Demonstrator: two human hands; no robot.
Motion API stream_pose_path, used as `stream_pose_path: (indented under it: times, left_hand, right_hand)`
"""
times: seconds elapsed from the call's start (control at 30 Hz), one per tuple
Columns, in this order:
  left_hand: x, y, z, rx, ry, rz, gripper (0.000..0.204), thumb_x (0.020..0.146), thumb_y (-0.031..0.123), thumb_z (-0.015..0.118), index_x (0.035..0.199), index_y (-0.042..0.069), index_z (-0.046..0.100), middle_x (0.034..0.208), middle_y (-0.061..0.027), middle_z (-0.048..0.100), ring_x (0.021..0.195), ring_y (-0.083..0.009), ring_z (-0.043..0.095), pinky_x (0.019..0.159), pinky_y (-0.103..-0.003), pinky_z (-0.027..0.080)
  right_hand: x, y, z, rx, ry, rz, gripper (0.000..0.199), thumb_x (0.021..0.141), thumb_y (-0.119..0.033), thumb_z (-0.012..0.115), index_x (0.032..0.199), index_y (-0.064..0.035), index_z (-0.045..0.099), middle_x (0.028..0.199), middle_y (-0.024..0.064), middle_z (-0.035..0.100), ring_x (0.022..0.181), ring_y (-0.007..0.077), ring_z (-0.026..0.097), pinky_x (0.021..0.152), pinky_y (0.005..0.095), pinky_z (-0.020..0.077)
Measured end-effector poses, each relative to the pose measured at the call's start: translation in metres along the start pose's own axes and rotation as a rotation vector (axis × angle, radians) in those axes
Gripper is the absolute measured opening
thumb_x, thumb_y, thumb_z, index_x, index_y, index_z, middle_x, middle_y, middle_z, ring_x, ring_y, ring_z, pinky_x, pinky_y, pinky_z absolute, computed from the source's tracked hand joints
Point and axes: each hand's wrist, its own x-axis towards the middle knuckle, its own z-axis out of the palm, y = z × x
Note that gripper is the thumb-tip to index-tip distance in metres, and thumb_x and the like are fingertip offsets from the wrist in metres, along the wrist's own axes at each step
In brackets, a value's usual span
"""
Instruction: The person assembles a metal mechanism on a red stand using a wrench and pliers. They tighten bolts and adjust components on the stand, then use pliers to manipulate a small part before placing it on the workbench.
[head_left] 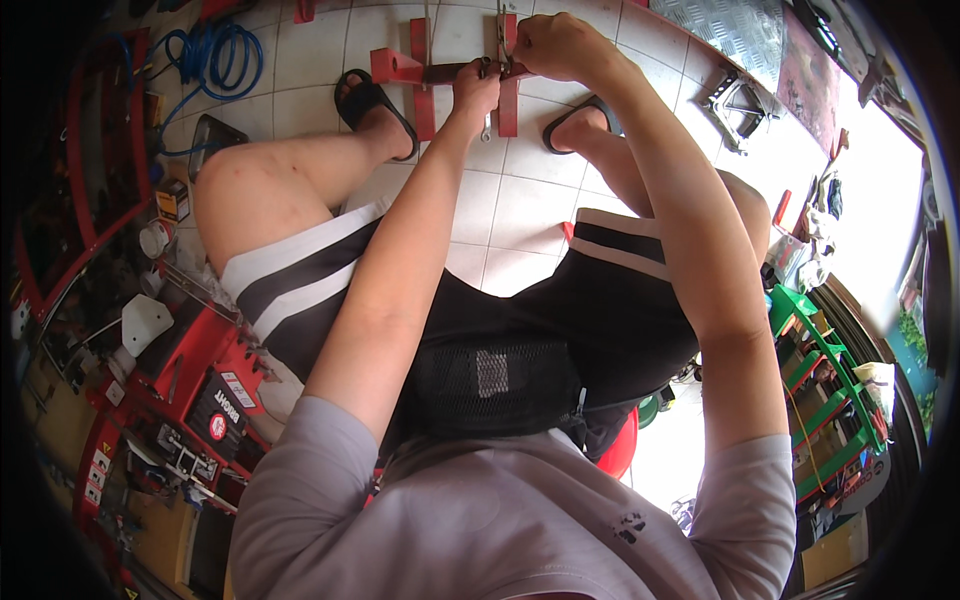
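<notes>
At the top of the head view, a red metal frame (pixel 424 113) with a dark cross tube (pixel 438 74) stands on the tiles between my feet. My left hand (pixel 476 92) is closed at the right end of the tube. The end of a silver wrench (pixel 487 128) sticks out below its fingers. Just to the right, my right hand (pixel 566 47) is bent into a fist beside the frame's right upright. What its fingers grip, if anything, is hidden. Slim metal rods (pixel 503 22) rise along the upright next to it.
A coiled blue hose (pixel 215 55) lies at the far left. Red machinery (pixel 195 365) stands at my left, and a green rack (pixel 815 350) with tools at my right. A black metal bracket (pixel 738 112) rests at the far right near a patterned metal plate (pixel 725 35).
</notes>
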Motion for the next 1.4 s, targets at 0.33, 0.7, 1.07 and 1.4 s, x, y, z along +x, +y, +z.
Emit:
stream_pose_path:
  times: [0.33, 0.7, 1.07, 1.4]
  left_hand:
    - [0.004, 0.006, 0.0, -0.01, -0.02, -0.038, 0.017, 0.092, 0.021, 0.055, 0.081, 0.008, 0.051, 0.059, 0.0047, 0.039, 0.046, -0.0053, 0.031, 0.04, -0.025, 0.025]
    - [0.012, -0.004, 0.006, 0.137, 0.0, 0.04, 0.029, 0.094, 0.03, 0.053, 0.076, 0.008, 0.051, 0.057, 0.0051, 0.037, 0.044, -0.0048, 0.03, 0.039, -0.026, 0.022]
    - [0.005, 0.003, 0.003, -0.066, -0.011, -0.094, 0.028, 0.091, 0.03, 0.054, 0.074, 0.008, 0.048, 0.057, 0.0039, 0.037, 0.042, -0.0056, 0.03, 0.038, -0.026, 0.023]
    - [0.003, 0.007, -0.001, -0.084, -0.034, -0.081, 0.026, 0.086, 0.029, 0.056, 0.073, 0.007, 0.054, 0.054, 0.0035, 0.036, 0.042, -0.0075, 0.03, 0.037, -0.027, 0.023]
  right_hand:
    - [0.007, 0.003, 0.007, -0.02, 0.008, 0.039, 0.029, 0.082, -0.033, 0.055, 0.096, -0.0112, 0.067, 0.084, 0.0124, 0.068, 0.08, 0.0276, 0.065, 0.076, 0.037, 0.0503]
    - [-0.003, -0.006, -0.011, -0.026, -0.12, 0.076, 0.04, 0.078, -0.025, 0.052, 0.11, -0.0024, 0.06, 0.1, 0.0175, 0.066, 0.098, 0.0314, 0.063, 0.085, 0.0393, 0.0499]
    - [-0.002, -0.006, -0.009, -0.039, -0.114, 0.049, 0.039, 0.078, -0.025, 0.052, 0.107, -0.001, 0.061, 0.099, 0.0179, 0.066, 0.098, 0.0311, 0.063, 0.084, 0.0393, 0.0503]
    - [0.005, 0.003, 0.007, -0.051, 0.021, 0.037, 0.028, 0.081, -0.033, 0.056, 0.093, -0.0102, 0.066, 0.08, 0.0122, 0.067, 0.078, 0.0287, 0.064, 0.074, 0.0375, 0.05]
